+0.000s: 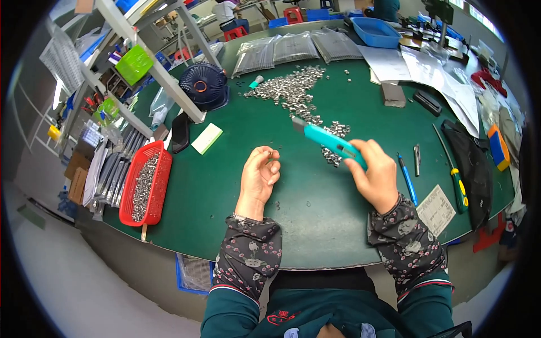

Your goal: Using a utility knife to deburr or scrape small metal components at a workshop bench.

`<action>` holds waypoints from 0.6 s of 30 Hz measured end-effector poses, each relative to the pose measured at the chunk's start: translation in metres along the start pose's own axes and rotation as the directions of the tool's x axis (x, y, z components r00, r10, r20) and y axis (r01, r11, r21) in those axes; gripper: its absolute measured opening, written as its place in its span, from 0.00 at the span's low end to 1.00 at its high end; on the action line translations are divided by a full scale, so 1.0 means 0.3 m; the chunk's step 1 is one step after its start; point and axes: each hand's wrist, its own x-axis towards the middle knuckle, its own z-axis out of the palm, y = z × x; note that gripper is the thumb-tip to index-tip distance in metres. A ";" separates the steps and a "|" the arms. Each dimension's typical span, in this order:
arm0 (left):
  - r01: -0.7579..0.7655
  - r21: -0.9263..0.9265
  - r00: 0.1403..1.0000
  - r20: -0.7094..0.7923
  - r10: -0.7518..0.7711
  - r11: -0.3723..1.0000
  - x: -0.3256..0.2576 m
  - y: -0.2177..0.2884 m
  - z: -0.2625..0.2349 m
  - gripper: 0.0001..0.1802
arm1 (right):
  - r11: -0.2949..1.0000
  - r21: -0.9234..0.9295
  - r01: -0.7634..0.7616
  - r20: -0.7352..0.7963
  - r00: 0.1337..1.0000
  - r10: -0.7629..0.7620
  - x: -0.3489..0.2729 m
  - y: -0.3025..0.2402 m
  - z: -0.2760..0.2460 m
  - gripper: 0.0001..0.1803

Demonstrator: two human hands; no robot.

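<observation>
Landmark: the green table [315, 208], a rounded work surface that fills the middle of the view.
Right hand: the right hand [376, 172] is closed around the handle of a teal utility knife [329, 142], above the middle of the green table, a little right of its centre.
Utility knife: it slants up and to the left from the fist; its grey tip points toward the pile of small metal parts [296, 93], and its body passes over the near end of that pile.
Left hand: the left hand [260, 174] hovers palm-up above the table's centre, fingers curled loosely inward; a tiny metal piece seems pinched at the fingertips [270, 153], though it is too small to be sure.
Metal parts: a long silver scatter runs from the table's far middle down to just beside the knife.
Red basket: a red basket [147, 183] at the table's left edge holds more of the same metal parts.
Fan: a dark blue fan [204, 84] stands on the table's far left, near a slanted frame post.
Phone and pad: a black phone [180, 132] and a pale green pad [207, 138] lie between the fan and the basket.
Bags: clear plastic bags [298, 48] lie along the table's far edge.
Right side: a blue pen [407, 177], a screwdriver with a green and yellow handle [455, 174] and a printed slip of paper [435, 209] lie to the right of the knife hand.
Blue tray: a blue tray [375, 31] sits at the table's far right.
</observation>
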 end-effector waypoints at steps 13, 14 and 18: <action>-0.457 0.884 0.864 0.468 0.187 -0.102 -0.008 -0.199 0.243 0.08 | 0.939 0.339 -0.063 -0.242 0.958 0.152 -0.002 0.011 -0.001 0.14; -0.476 0.867 0.849 0.497 0.180 -0.149 -0.005 -0.207 0.247 0.09 | 0.936 0.347 -0.066 -0.237 0.959 0.156 -0.003 0.011 0.001 0.14; -0.423 0.885 0.885 0.450 0.123 -0.192 -0.002 -0.206 0.264 0.06 | 0.934 0.352 -0.055 -0.248 0.957 0.150 -0.002 0.012 0.008 0.14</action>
